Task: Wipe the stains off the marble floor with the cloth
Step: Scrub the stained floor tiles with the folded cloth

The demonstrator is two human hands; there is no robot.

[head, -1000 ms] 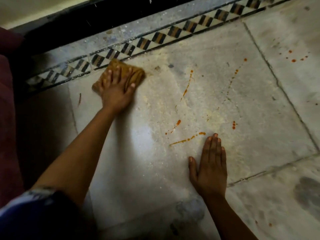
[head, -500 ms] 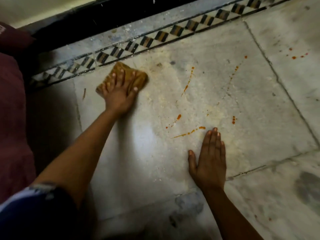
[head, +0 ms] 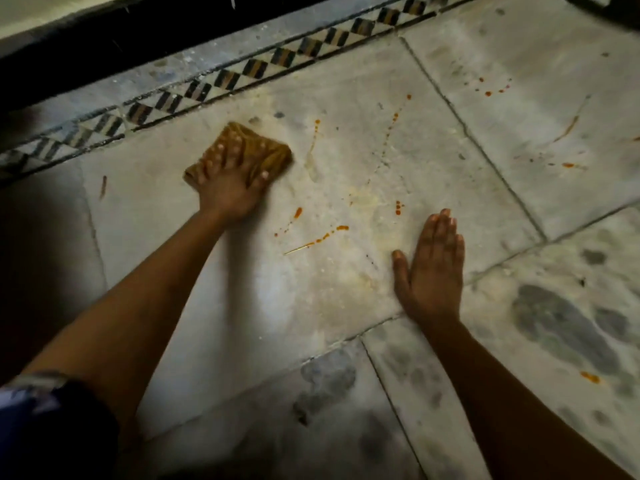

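Left hand (head: 230, 192) had slid the cloth (head: 242, 152) off the border inlay (head: 194, 93) toward the stains (head: 317, 239), fingers spread flat on it, slightly blurred. Stains lay just right of it, nearer the flat, fingers-together right hand (head: 431, 275).

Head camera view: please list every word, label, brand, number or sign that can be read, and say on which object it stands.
None: no readable text anywhere in this view.
The mustard-yellow cloth under the left hand carries no label.
The marble floor and its checkered border strip show only pattern and orange stains.
The patterned sleeve is too blurred to tell.
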